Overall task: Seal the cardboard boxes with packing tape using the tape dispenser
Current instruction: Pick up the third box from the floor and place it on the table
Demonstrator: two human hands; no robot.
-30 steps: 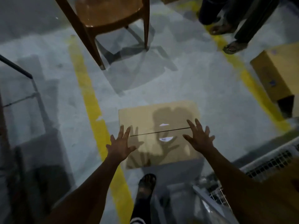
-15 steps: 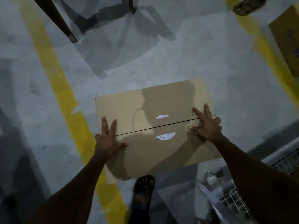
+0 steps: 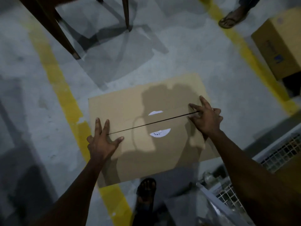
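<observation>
Box (image 3: 122, 111) brown, flaps shut, dark seam; left hand (image 3: 101, 142), right hand (image 3: 206, 118) splayed on top.

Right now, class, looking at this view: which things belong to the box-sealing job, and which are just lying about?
Job: centre box, its untaped seam, left hand and right hand pressing the flaps; possibly the second box. No tape dispenser in view.
Lying about: chair, wire cage, yellow floor line, bystander's foot.
</observation>
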